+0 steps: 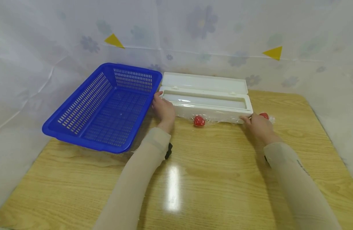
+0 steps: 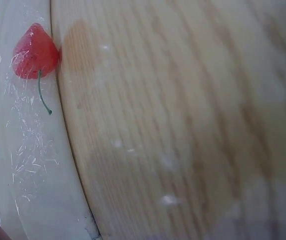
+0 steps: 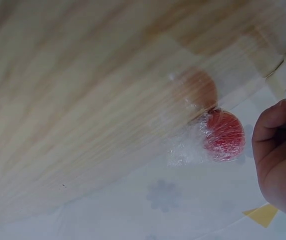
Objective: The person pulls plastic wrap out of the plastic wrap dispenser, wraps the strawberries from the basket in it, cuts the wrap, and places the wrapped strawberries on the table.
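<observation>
A white plastic-wrap dispenser box (image 1: 214, 116) lies lengthwise on the table, its long lid (image 1: 205, 83) tipped back. Inside the slot shows a pale roll (image 1: 203, 101). My left hand (image 1: 164, 110) holds the box's left end, and my right hand (image 1: 258, 126) grips its right front corner, thumb on the front face; some fingers are hidden. Against the front stands a red artificial cherry (image 2: 35, 54) with a green stem, crinkled clear film beside it. Another red fruit (image 3: 224, 135), wrapped in clear film, sits just beyond my right hand.
A blue plastic basket (image 1: 130, 127) with slotted sides stands left of the box, close to my left hand. Behind the wooden table (image 1: 211, 179) hangs a white flowered cloth (image 1: 179, 32) with yellow triangles on it.
</observation>
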A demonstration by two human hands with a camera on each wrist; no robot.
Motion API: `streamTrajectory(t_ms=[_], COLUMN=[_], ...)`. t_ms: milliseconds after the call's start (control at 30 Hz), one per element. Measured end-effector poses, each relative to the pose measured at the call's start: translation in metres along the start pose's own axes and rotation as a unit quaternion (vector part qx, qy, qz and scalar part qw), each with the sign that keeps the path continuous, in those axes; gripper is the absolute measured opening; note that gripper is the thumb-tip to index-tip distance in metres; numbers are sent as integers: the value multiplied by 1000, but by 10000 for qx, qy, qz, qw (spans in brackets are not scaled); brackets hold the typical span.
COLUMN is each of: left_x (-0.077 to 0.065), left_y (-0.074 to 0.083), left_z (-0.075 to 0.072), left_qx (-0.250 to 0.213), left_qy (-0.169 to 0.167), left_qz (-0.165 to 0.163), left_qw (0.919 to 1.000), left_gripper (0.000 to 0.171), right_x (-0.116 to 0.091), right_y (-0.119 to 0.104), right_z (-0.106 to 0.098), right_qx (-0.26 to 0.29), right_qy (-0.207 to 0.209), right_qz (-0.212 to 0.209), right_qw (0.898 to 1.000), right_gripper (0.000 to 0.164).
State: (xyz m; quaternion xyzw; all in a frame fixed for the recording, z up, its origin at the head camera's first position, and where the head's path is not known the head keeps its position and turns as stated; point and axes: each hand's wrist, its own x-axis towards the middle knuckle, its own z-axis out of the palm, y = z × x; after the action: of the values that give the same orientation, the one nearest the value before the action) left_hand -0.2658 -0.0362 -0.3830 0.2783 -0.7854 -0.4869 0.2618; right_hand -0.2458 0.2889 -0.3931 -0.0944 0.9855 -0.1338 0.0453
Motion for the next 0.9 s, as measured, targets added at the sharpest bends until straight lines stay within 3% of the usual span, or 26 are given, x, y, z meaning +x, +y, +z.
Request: streamTrajectory(t_ms=[267,367,600,700,900], left_x=[-5,-6,-9,-12,-23], left_y=[-5,-5,-4,-5,-6], left_z=[-1,-2,-7,-11,-19], left_qx=[195,342,346,153,-17], left_qy=[-118,-313,-622,-727,-1076], left_qz=[32,-243,-1336,-1507,-1431], left_qw=[9997,9986,9885,9858,9838], left_gripper=[38,54,70,73,73], right_x=[0,0,-1,0,3], right_y=[-1,-2,-5,-6,-9], right_z=[-1,-4,-9,-10,-11], right_qx=[92,236,688,773,1154], right_qy=[-65,-206,-676,-808,-981], right_qz=[-15,31,191,247,381], right_qw=[9999,9995,9952,9934,9877], right_gripper=[59,59,54,49,53])
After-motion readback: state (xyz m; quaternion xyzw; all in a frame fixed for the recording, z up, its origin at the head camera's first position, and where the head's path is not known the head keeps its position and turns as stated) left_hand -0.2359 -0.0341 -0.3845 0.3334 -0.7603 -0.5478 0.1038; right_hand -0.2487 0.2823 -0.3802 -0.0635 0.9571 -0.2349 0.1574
